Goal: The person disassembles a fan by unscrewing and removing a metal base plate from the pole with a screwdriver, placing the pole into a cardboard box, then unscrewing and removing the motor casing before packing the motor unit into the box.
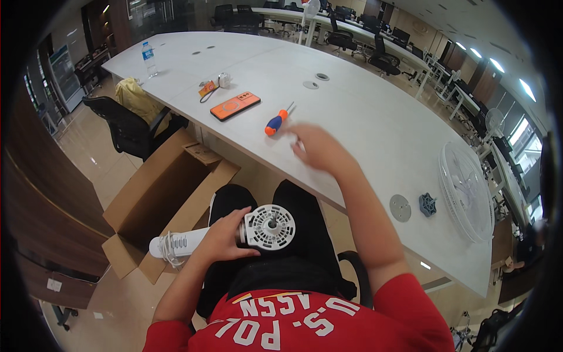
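Observation:
Across my lap lies a white fan body (270, 227), its round slotted motor housing facing up with a short shaft in the middle. My left hand (226, 236) is wrapped round its neck, just beside the housing. The white post (190, 239) points left, with a white cord (170, 249) coiled about it. Over the table's near edge, my right hand (319, 146) is smeared by motion, so its fingers do not show clearly. Close to its fingertips is a screwdriver (277, 122) with a blue and orange handle, lying on the table.
On the white table (363, 129) lie an orange phone (235, 106), a small orange packet (206, 88), a water bottle (149, 59), a dark knob (427, 204) and a clear fan guard (466, 190). An open cardboard box (170, 193) and a black chair (126, 123) stand at left.

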{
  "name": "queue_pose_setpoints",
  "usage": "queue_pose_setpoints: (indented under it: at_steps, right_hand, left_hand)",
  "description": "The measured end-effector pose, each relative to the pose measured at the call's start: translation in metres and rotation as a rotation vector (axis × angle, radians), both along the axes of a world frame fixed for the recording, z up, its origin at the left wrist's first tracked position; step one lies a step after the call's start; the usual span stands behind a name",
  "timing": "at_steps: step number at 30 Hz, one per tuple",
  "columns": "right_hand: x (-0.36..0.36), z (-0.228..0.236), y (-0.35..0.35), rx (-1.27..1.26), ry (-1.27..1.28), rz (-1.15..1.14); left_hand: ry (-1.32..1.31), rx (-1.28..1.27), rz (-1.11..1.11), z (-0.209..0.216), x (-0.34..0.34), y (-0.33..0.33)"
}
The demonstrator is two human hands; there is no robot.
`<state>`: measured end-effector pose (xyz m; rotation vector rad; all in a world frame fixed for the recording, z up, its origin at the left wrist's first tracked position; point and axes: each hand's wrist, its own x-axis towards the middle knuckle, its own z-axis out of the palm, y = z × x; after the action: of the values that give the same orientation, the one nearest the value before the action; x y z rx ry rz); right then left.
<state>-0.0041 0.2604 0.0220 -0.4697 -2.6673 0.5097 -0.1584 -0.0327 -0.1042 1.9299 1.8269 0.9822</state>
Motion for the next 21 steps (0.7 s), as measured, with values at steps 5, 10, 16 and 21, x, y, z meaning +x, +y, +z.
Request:
queue_pose_setpoints:
  at_steps: [5,10,16,21]
  right_hand:
    - [-0.081,-0.020,0.048,0.462,-0.073,0.034]
    - [-0.079,-0.039,0.054,0.591,-0.100,0.125]
    - [-0.048,-0.004,-0.007,0.434,0.467,0.208]
    - [0.002,0.008,-0.074,-0.556,0.711,0.458]
  left_hand:
    - [0.089,0.050,-0.006,0.006,0.003,0.005]
    - [-0.037,0.035,-0.025,0.000,0.008,0.006]
    - [-0.037,0.040,-0.002,-0.007,0.006,0.003]
    - [-0.040,0.092,0.002,-0.010,0.006,-0.001]
